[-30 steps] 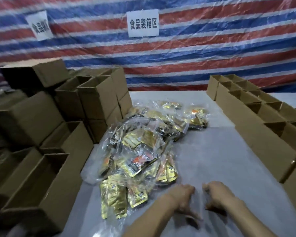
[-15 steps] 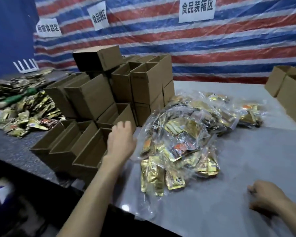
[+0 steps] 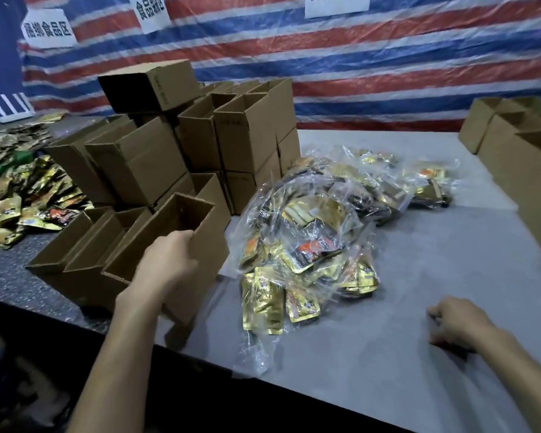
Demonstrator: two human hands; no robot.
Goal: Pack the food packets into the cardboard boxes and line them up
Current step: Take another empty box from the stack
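Forearm (image 3: 119, 339) outstretched, left hand (image 3: 166, 260) grips cardboard box (image 3: 208, 245) (right hand (image 3: 456, 323) fisted).

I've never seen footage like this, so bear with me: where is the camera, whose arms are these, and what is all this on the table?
There is no machine here. These are a person's two bare hands, filmed by one wide camera worn on the head, looking forward and down.

The left hand grips the rim of an open box at the near edge of a box stack. The right hand rests on the grey table with its fingers curled, and nothing shows in it.

Between the hands lies a pile of gold packets of food in clear bags. More open boxes stand at the right, and loose packets lie at the far left.

The job is to fill boxes with packets and line them up.
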